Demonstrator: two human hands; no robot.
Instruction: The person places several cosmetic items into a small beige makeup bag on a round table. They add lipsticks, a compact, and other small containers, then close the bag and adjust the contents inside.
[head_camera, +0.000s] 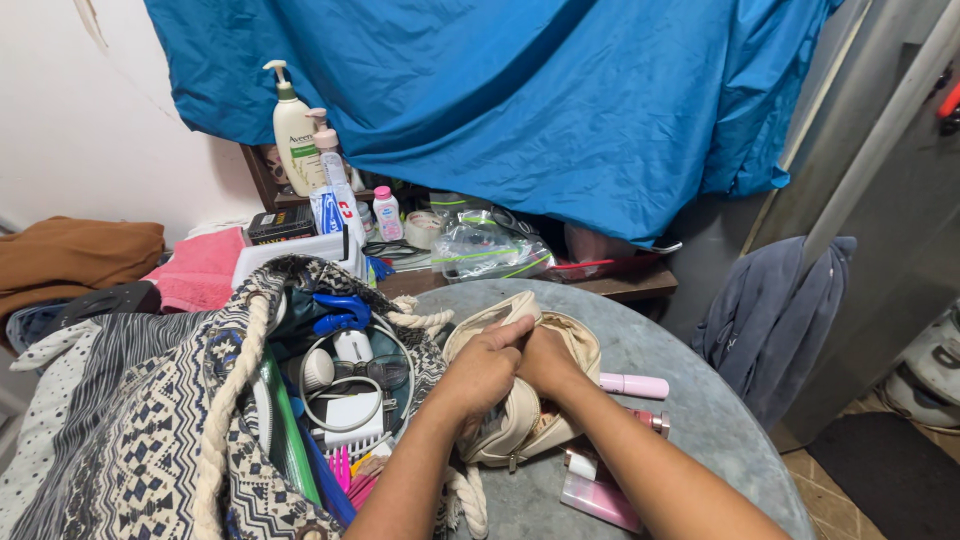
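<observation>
A small beige zip pouch (520, 420) lies on the grey round table (700, 400). Both my hands rest on it at its top. My left hand (485, 368) is closed over the pouch's upper edge, and my right hand (545, 358) is closed against it, pinching the same spot near the zip. Whether the pouch is open I cannot tell. Just left of the pouch stands a patterned tote bag (180, 430) with rope handles, wide open, holding a white cable, a white charger, sunglasses and a blue clip.
A pink tube (635, 385) and pink cosmetic packs (600, 495) lie on the table right of the pouch. Behind are a lotion pump bottle (292, 125), small bottles, plastic bags and a blue tarp (520, 100). A grey cloth (765, 305) hangs at right.
</observation>
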